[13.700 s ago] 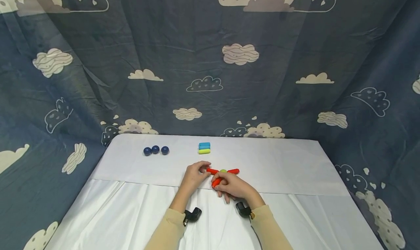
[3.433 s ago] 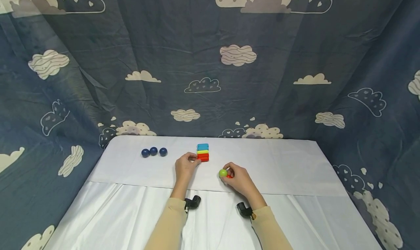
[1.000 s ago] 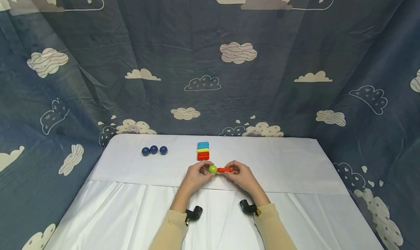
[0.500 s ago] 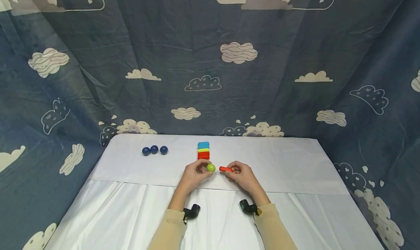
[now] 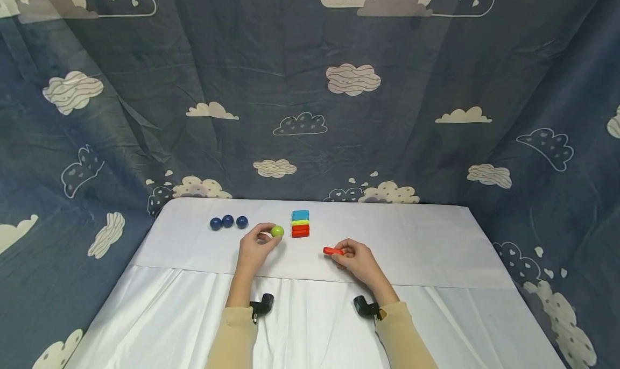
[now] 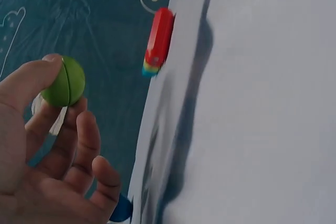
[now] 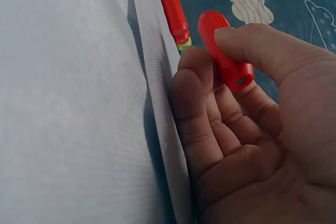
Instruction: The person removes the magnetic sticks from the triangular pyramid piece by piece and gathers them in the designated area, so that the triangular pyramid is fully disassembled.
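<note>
My left hand (image 5: 254,248) pinches a green ball (image 5: 277,231) between thumb and fingertips, raised over the table left of the coloured row. A seam runs around the ball (image 6: 69,81) in the left wrist view. My right hand (image 5: 357,258) holds a red rod (image 5: 332,250) between thumb and fingers. One end of the rod (image 7: 224,51) shows a small dark metallic spot in the right wrist view. Between the hands and farther back lies a row of short rods: blue ones (image 5: 300,214), a yellow-green one (image 5: 300,222) and red ones (image 5: 300,231) nearest me.
Three dark blue balls (image 5: 228,221) sit at the back left of the white-covered table (image 5: 411,245). A dark curtain with cloud prints (image 5: 411,159) hangs behind the table. Each wrist carries a small black camera, such as the left one (image 5: 263,304).
The red rod and green ball were end to end a second ago and are now apart. My left hand has carried the ball left and back; the right hand has stayed nearly still with the rod.
</note>
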Motion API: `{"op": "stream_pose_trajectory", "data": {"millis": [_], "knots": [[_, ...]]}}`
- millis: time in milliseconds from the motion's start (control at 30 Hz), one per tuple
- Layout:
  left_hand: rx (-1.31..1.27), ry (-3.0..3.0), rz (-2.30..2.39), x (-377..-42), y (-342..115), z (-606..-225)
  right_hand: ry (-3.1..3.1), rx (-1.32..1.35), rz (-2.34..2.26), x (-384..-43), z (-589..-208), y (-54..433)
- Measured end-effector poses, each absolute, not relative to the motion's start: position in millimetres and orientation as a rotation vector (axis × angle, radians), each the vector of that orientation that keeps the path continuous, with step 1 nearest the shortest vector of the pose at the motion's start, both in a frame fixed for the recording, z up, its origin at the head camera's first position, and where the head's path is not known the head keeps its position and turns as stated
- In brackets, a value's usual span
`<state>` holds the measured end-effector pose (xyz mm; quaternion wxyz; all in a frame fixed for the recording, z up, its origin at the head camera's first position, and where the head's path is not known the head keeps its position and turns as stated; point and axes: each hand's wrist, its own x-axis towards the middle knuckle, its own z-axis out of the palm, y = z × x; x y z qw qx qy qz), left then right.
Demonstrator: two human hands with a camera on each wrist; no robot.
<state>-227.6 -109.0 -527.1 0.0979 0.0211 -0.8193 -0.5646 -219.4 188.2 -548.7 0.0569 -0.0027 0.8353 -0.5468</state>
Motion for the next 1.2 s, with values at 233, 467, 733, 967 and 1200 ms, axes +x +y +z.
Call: {"op": "stream_pose_trajectory", "data": {"millis": [233, 467, 733, 967, 1200], "knots": [[0.231, -2.356, -1.552, -229, -144, -527, 2.534, -0.016, -1.662, -220, -550, 188], [0.402, -2.338, -1.394, -230, -178, -532, 2.526, -0.035, -1.672, -218, -551, 188], [0.538, -2.338, -1.272, -233, -193, -541, 2.531, -0.036, -1.673, -218, -550, 187], [0.589, -2.363, -1.254, -232, -193, -545, 2.51, -0.065, -1.691, -219, -548, 188], [0.602, -2.373, -1.279, -233, -193, -550, 2.518, -0.052, -1.68, -219, -549, 188]]}}
